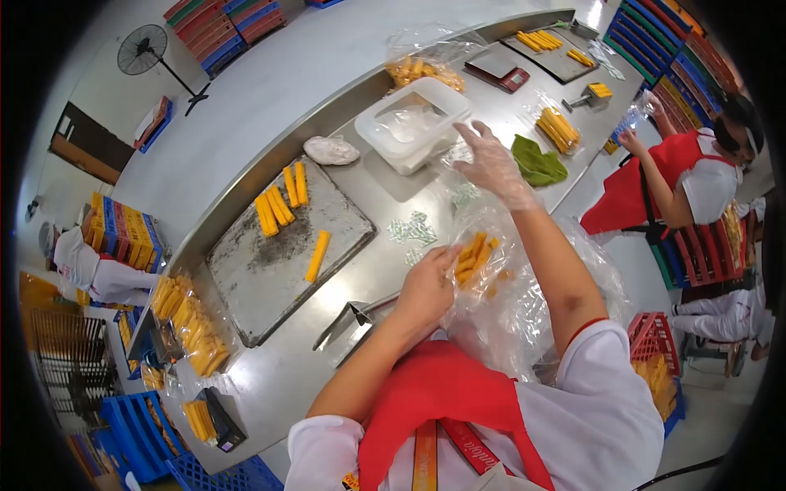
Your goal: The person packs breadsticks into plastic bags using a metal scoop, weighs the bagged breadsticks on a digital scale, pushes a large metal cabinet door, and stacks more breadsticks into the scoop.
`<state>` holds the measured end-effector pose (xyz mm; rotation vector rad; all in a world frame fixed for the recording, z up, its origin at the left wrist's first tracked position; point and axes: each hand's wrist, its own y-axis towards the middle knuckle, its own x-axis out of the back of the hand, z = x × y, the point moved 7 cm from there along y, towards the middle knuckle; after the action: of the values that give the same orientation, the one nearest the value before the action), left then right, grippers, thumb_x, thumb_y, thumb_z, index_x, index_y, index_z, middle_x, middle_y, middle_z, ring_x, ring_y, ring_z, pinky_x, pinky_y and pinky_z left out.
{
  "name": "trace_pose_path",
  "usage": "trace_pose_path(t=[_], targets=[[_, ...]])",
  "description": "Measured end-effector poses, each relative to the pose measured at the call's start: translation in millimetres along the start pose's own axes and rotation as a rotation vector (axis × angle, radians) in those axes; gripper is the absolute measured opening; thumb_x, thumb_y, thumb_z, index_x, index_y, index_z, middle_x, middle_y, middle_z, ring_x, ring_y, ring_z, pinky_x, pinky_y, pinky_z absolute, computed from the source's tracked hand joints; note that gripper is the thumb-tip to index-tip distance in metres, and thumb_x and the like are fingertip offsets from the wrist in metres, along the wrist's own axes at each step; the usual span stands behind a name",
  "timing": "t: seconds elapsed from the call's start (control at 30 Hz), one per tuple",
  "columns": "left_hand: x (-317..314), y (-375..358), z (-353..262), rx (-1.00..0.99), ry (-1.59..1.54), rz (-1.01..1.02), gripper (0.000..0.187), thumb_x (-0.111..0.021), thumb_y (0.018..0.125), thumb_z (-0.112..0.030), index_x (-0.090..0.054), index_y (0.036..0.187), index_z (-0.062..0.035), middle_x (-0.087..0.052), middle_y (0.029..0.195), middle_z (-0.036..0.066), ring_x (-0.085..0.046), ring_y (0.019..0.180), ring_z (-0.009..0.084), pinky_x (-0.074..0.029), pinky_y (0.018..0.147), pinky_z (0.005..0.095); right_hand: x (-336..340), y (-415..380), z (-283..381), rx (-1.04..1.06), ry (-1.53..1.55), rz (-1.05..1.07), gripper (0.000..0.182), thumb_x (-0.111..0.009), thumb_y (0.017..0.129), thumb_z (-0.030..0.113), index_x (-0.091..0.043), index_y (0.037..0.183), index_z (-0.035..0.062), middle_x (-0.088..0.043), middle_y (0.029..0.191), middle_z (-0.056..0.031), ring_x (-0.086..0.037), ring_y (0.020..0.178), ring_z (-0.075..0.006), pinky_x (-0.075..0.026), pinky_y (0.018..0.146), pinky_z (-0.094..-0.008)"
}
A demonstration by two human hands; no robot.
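Observation:
My left hand (429,282) is bare, its fingers closed at the edge of a clear plastic bag (524,303). Short yellow stick pieces (473,260) show inside that bag. My right hand (494,166) wears a thin clear glove and is raised with fingers apart, holding nothing I can see. It is close to the near right corner of a translucent plastic tub (378,141), which has white contents. Small green-and-white packets (412,227) lie scattered on the metal table. A metal scoop (344,331) rests left of my left hand.
Yellow sticks (274,209) lie on a worn metal tray (246,274). Beyond the tub are a bagged batch (422,72), a red scale (499,72) and another tray (553,61). A green cloth (538,161) lies right. A co-worker in a red apron (618,192) stands across.

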<state>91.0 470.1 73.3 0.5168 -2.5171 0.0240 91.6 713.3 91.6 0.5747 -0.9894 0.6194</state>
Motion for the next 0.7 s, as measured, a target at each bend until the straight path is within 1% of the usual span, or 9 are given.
trace_pose_path(t=[0.03,0.07,0.13,0.23,0.33,0.47,0.63,0.67,0.7], targets=[[14,-5,-8,0.022,-0.028,0.012,0.059,-0.047,0.077,0.008,-0.06,0.134,-0.0028,-0.059,0.131,0.022,-0.066,0.101,0.0321,-0.053,0.085,0.0329,-9,15,15,0.058,-0.078,0.033,0.059,-0.074,0.083,0.036,-0.057,0.137,0.0202,-0.04,0.152,-0.0204,-0.052,0.129,-0.0391,-0.045,0.107,-0.0442],[29,-11,-14,0.022,-0.025,0.007,0.059,-0.047,0.077,0.008,-0.06,0.134,-0.0028,-0.059,0.131,0.022,-0.066,0.101,0.0321,-0.053,0.085,0.0329,-17,28,26,0.113,-0.156,0.065,0.055,-0.074,0.083,0.037,-0.059,0.135,0.0242,-0.038,0.153,-0.0206,-0.052,0.129,-0.0397,-0.045,0.108,-0.0445],[56,-23,-21,0.057,-0.058,0.063,0.061,-0.048,0.078,0.007,-0.058,0.137,-0.0052,-0.061,0.127,0.022,-0.066,0.09,0.0222,-0.052,0.073,0.0272,-57,59,19,0.165,-0.064,0.128,0.053,-0.073,0.084,0.037,-0.059,0.134,0.0255,-0.038,0.153,-0.0204,-0.052,0.129,-0.0395,-0.045,0.107,-0.0445],[96,-46,-22,0.096,-0.188,-0.008,0.062,-0.048,0.078,0.009,-0.059,0.137,-0.0065,-0.062,0.123,0.021,-0.063,0.087,0.0163,-0.049,0.071,0.0241,-85,74,40,0.195,-0.025,0.192,0.046,-0.071,0.087,0.038,-0.061,0.131,0.0272,-0.04,0.153,-0.0166,-0.053,0.129,-0.0378,-0.045,0.107,-0.0447],[124,-61,-8,0.118,-0.209,-0.105,0.062,-0.048,0.077,0.01,-0.06,0.136,-0.0057,-0.063,0.117,0.02,-0.062,0.085,0.016,-0.048,0.071,0.023,-93,75,79,0.201,-0.049,0.22,0.04,-0.068,0.089,0.038,-0.064,0.128,0.0278,-0.048,0.147,-0.0144,-0.057,0.124,-0.0348,-0.047,0.103,-0.0453],[138,-73,10,0.2,-0.206,-0.169,0.061,-0.048,0.077,0.01,-0.061,0.134,-0.0049,-0.063,0.11,0.018,-0.061,0.082,0.0158,-0.046,0.069,0.0222,-107,105,102,0.302,-0.092,0.192,0.039,-0.066,0.091,0.037,-0.063,0.129,0.0282,-0.046,0.149,-0.0137,-0.057,0.123,-0.0356,-0.048,0.102,-0.046],[146,-65,14,0.147,-0.175,-0.19,0.059,-0.049,0.077,0.01,-0.062,0.133,-0.003,-0.061,0.101,0.015,-0.057,0.077,0.014,-0.044,0.065,0.0223,-131,160,110,0.325,-0.116,0.165,0.048,-0.06,0.095,0.04,-0.052,0.141,0.0298,-0.038,0.155,-0.0153,-0.056,0.125,-0.0374,-0.049,0.1,-0.0474],[145,-59,17,0.157,-0.181,-0.178,0.059,-0.049,0.077,0.01,-0.062,0.133,-0.003,-0.061,0.101,0.015,-0.057,0.077,0.014,-0.044,0.065,0.0223,-118,156,117,0.294,-0.164,0.213,0.054,-0.054,0.098,0.043,-0.045,0.147,0.0236,-0.038,0.155,-0.0166,-0.055,0.127,-0.0375,-0.049,0.1,-0.0474],[149,-51,19,0.154,-0.158,-0.198,0.058,-0.05,0.078,0.01,-0.061,0.133,-0.0032,-0.061,0.101,0.015,-0.057,0.077,0.0136,-0.044,0.065,0.0224,-109,151,121,0.284,-0.164,0.219,0.054,-0.054,0.098,0.043,-0.045,0.147,0.0236,-0.038,0.155,-0.0166,-0.055,0.127,-0.0375,-0.049,0.1,-0.0474]])
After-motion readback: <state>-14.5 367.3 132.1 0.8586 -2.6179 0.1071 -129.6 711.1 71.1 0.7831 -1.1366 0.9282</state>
